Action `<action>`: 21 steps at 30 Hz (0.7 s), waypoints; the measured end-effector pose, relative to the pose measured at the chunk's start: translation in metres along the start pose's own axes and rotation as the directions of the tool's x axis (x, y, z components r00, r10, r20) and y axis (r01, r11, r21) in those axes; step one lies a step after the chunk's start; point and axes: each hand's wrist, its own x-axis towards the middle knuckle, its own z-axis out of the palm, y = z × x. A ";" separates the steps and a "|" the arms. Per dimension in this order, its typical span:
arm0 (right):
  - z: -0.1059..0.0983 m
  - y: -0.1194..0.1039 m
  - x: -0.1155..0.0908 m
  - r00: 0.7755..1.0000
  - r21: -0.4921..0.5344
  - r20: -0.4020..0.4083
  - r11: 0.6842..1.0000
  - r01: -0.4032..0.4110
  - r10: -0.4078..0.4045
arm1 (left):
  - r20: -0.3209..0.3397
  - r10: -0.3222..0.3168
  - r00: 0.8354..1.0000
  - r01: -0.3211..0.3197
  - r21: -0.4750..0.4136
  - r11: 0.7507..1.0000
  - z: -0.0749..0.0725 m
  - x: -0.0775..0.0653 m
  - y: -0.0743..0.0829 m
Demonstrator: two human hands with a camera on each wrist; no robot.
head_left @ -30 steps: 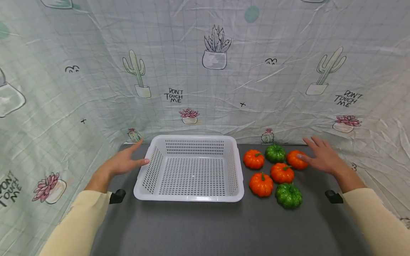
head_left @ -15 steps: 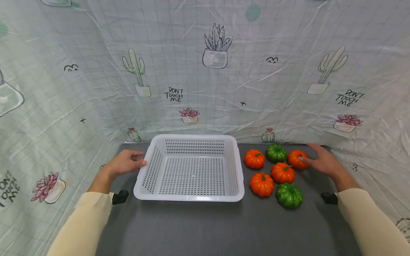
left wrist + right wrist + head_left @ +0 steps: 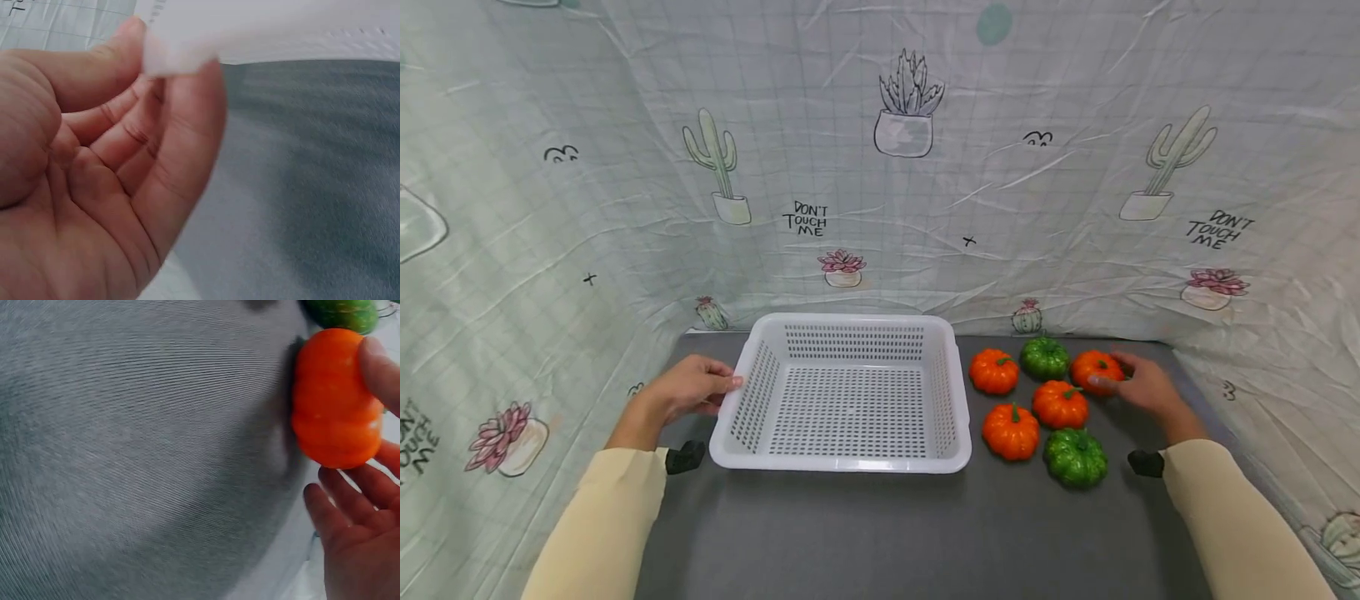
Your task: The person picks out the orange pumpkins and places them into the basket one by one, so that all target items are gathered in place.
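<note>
My left hand (image 3: 691, 387) pinches the left rim of a white plastic basket (image 3: 842, 464) with slotted walls and floor. In the left wrist view, the basket's rim (image 3: 178, 50) sits between thumb and fingers. On the right, my right hand (image 3: 1152, 393) holds the far-right orange mini pumpkin (image 3: 1092, 367) from its right side. The right wrist view shows my thumb on one side of this orange pumpkin (image 3: 337, 403), with the fingers curved at the other. The pumpkin stays at its spot on the dark grey table (image 3: 880, 533).
Left of the held pumpkin lie three more orange pumpkins, among them a near one (image 3: 1011, 432), plus a back green pumpkin (image 3: 1045, 358) and a front green pumpkin (image 3: 1076, 458). Cactus-print cloth (image 3: 850, 183) encloses the table at the back and sides.
The left hand has lowered and closed from spread fingers onto the basket's rim. The right hand has come down and left around the far-right orange pumpkin. The basket and pumpkins keep their places.
</note>
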 end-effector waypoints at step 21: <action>0.006 0.000 0.001 0.995 -0.015 -0.097 1.000 -0.025 0.023 | 0.038 -0.092 0.995 0.095 -0.079 0.992 0.001 0.005 -0.001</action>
